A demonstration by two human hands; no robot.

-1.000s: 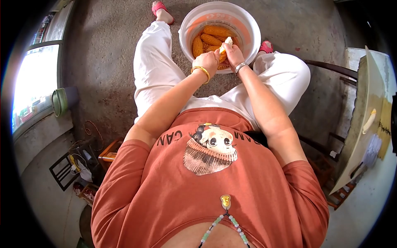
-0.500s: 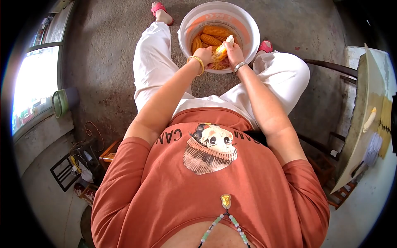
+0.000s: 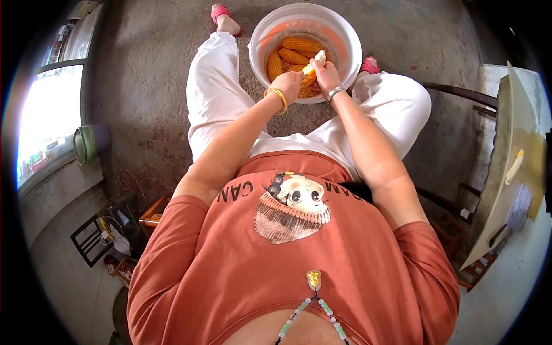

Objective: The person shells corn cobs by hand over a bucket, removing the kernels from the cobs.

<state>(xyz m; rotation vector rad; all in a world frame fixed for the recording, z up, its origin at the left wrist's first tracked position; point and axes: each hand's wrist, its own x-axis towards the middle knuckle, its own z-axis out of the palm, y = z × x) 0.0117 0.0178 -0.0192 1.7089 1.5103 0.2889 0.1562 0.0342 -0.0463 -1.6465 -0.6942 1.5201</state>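
Observation:
A partly stripped corn cob point(image 3: 309, 73) is tilted over the bucket, its bare whitish end point(image 3: 320, 56) pointing up and away. My right hand point(image 3: 326, 76) is wrapped round it. Close against the cob's left side is my left hand point(image 3: 287, 85), its fingers curled; what lies inside them is hidden. Beneath both hands stands a white plastic bucket point(image 3: 352, 43). Several whole yellow corn cobs point(image 3: 294, 56) lie in it, and loose kernels point(image 3: 307, 92) show near its close side.
The bucket stands on a concrete floor point(image 3: 155, 75) between my legs in white trousers point(image 3: 214, 80). To the right are a dark curved wooden piece point(image 3: 460, 94) and a board-like surface point(image 3: 494, 190). A green container point(image 3: 84, 145) is at the left, near a bright window point(image 3: 49, 118).
My left hand has drawn back slightly toward me and to the left, uncovering more of the cob's lower part. My right hand stays round the cob in nearly the same place.

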